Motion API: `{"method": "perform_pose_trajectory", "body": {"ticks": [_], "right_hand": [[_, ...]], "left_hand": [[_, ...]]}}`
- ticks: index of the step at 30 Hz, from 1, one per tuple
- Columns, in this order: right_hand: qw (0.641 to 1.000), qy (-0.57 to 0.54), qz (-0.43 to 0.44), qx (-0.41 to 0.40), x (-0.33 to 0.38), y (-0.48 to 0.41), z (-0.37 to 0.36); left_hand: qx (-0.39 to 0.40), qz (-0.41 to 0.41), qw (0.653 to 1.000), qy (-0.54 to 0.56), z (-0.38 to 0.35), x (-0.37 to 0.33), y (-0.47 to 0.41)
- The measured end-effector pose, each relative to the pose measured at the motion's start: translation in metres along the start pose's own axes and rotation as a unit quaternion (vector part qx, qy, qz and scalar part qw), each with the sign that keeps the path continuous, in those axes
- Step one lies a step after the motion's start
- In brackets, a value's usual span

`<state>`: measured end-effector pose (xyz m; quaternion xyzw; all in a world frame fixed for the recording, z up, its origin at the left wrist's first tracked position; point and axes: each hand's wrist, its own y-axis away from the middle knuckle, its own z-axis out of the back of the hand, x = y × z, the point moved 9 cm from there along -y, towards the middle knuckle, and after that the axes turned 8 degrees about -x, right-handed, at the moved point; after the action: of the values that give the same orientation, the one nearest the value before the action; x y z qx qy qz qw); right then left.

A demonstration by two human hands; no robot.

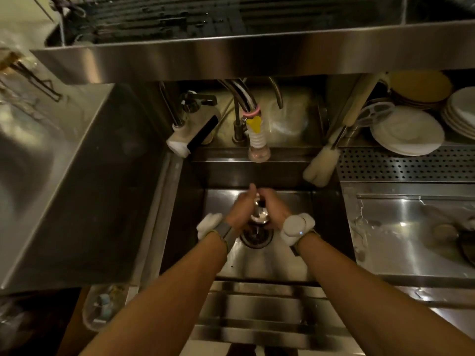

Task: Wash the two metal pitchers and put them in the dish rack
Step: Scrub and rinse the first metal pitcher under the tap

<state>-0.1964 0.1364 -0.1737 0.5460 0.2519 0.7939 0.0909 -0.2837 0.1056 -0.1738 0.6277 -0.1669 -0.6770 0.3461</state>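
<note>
A small shiny metal pitcher (260, 215) is held low in the steel sink (282, 263), just above the round drain (257, 237). My left hand (243, 209) wraps its left side, thumb pointing up. My right hand (272, 210) clasps its right side. Both wrists carry white bands. The faucet nozzle (259, 150), with a yellow and pink collar, hangs above and behind the hands. Overhead, a dark dish rack (164, 19) runs across the top of the view. A second pitcher is not clearly visible.
A white bottle brush (321, 165) leans at the sink's right back corner. White and yellow plates (408, 132) are stacked on a perforated shelf at the right. A wet steel counter (411, 235) lies right, a steel box wall (77, 176) left.
</note>
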Motion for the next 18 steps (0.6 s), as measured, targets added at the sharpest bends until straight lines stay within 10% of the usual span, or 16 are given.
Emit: {"method": "perform_pose_trajectory", "body": {"ticks": [4, 8, 14, 18], "right_hand": [[0.984, -0.137, 0.075, -0.082, 0.042, 0.003, 0.02], [0.991, -0.058, -0.12, -0.004, -0.024, 0.015, -0.002], [0.984, -0.161, -0.015, -0.075, 0.016, 0.004, 0.013], [0.989, -0.094, -0.11, -0.01, -0.029, -0.003, -0.007]], "left_hand": [[-0.074, -0.129, 0.986, 0.074, 0.009, -0.038, 0.004], [0.043, 0.081, 0.996, -0.003, -0.012, 0.035, 0.009], [-0.067, -0.073, 0.994, 0.047, 0.011, -0.004, -0.012], [0.012, 0.047, 0.999, -0.013, 0.001, 0.03, -0.009]]}}
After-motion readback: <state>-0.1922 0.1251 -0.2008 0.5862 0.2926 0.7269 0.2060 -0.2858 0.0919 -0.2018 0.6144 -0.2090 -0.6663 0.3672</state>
